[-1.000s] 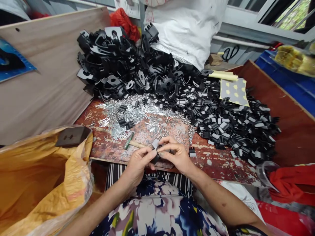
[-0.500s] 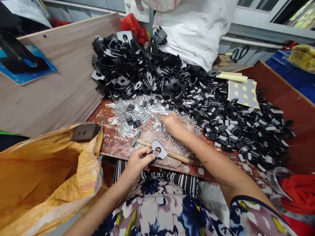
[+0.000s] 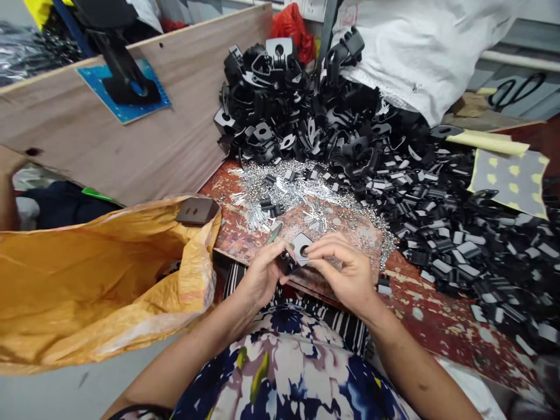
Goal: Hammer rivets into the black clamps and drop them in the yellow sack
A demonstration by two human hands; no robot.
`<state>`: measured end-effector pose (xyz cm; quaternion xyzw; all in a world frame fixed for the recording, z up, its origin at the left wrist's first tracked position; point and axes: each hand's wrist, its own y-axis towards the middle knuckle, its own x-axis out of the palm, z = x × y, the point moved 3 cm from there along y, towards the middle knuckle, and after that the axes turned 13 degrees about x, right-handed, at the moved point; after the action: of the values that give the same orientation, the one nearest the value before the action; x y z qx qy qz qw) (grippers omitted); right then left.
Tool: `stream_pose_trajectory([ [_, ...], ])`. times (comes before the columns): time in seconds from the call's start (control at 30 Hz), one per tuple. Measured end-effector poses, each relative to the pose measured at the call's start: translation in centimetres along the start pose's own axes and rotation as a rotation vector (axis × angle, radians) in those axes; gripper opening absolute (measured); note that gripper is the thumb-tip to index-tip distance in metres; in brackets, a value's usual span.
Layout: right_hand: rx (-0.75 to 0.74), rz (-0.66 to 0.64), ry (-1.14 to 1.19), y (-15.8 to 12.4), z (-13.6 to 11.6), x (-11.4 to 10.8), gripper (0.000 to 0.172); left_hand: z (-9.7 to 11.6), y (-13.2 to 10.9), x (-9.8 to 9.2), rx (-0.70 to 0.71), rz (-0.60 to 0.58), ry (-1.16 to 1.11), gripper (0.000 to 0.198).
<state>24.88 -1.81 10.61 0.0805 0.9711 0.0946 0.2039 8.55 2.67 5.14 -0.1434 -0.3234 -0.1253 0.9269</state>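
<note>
- Right hand (image 3: 343, 271) has come back from the metal pins (image 3: 284, 189) to the black clip (image 3: 287, 265), near the table's (image 3: 417, 289) front edge.
- Left hand (image 3: 262, 274) pinches the clip; right fingertips sit at its gray plate (image 3: 299, 241), pinching what, I can't tell.
- Seems a lining-up step; next move calls for steady left hold.
- Black parts (image 3: 464, 248) heap toward the right edge.

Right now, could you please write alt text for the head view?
The left hand holds a holed black part, the right hand close beside it, at a red table heaped with metal pins and black pieces; left, an orange sack.
</note>
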Motion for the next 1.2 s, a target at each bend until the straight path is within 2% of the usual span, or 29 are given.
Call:
stream_pose_trajectory([
  [0.1, -0.029, 0.027, -0.043, -0.2, -0.3, 1.7, 0.008, -0.1, -0.1, 0.3, 0.013, -0.015, 0.003, 0.031],
  [0.23, -0.056, 0.086, -0.188, -0.2, -0.2, 2.0, 0.01, -0.4, -0.3, 0.1, 0.005, -0.022, -0.032, 0.027],
  [0.33, -0.154, 0.138, -0.396, -0.9, -0.9, 1.9, 0.013, -0.7, -0.4, -0.1, 0.011, -0.034, -0.05, 0.027],
  [0.47, -0.292, 0.103, -0.625, -1.9, -1.5, 2.9, 0.023, -1.2, -0.4, 0.0, 0.043, -0.012, -0.052, 0.026],
  [0.63, -0.301, 0.027, -0.691, -1.9, -1.0, 4.0, 0.024, -1.2, -0.8, 0.4, 0.067, 0.042, -0.023, 0.031],
  [0.73, -0.33, 0.082, -0.63, -1.8, -1.0, 3.9, 0.02, -0.8, -1.7, 0.1, 0.055, -0.018, 0.025, 0.033],
  [0.8, -0.34, 0.115, -0.583, -1.8, -1.0, 3.9, 0.017, -0.1, -2.6, -0.8, 0.103, -0.065, 0.099, 0.037],
  [0.9, -0.29, -0.044, -0.621, -1.9, -0.2, 4.3, 0.016, 1.8, -4.1, -3.6, 0.194, -0.022, 0.36, 0.043],
  [0.97, -0.198, -0.136, -0.787, -1.9, 1.0, 4.1, 0.017, 3.2, -4.9, -5.9, 0.182, 0.045, 0.554, 0.037],
  [1.03, -0.113, -0.125, -1.017, -1.9, 2.5, 3.4, 0.012, 4.2, -5.4, -7.7, 0.143, 0.081, 0.675, 0.034],
  [1.1, -0.088, -0.109, -1.176, -2.0, 4.0, 2.8, 0.011, 4.3, -5.3, -8.8, 0.119, 0.091, 0.713, 0.036],
  [1.2, -0.055, -0.129, -1.172, -2.6, 5.4, 2.0, 0.016, 2.9, -4.0, -9.0, 0.152, 0.099, 0.719, 0.039],
])
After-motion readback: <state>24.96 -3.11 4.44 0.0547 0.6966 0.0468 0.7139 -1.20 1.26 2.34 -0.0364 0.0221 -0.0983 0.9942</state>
